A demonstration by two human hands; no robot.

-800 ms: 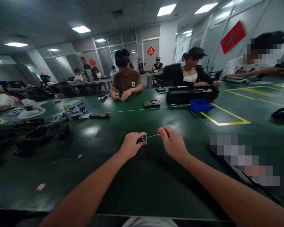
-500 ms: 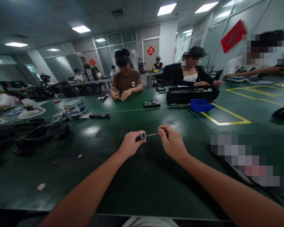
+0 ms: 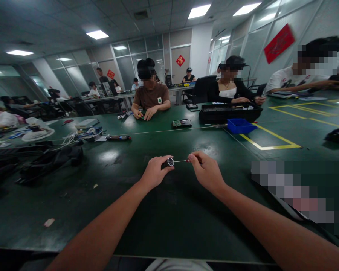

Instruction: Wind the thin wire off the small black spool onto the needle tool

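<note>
My left hand (image 3: pixel 157 169) is closed around a small round dark part with a silver rim (image 3: pixel 170 162), its open face turned towards me. Between thumb and fingers, my right hand (image 3: pixel 205 165) pinches the red handle of a thin screwdriver (image 3: pixel 181 161). The metal shaft points left and its tip reaches the side of the round part; whether it sits in a screw is too small to see. Both hands are held above the green table (image 3: pixel 169 218), in front of me.
A blue bin (image 3: pixel 240 126) and a black case (image 3: pixel 230 113) stand at the far right. A circuit-board device (image 3: pixel 181 123) lies ahead. To the left are a dark tool (image 3: pixel 118 138), cables (image 3: pixel 70 139) and black housings (image 3: pixel 51 162). Co-workers sit across the table.
Both hands keep their grip on the round part and the screwdriver. The round part has shifted very slightly left and up; my right hand has turned a little.
</note>
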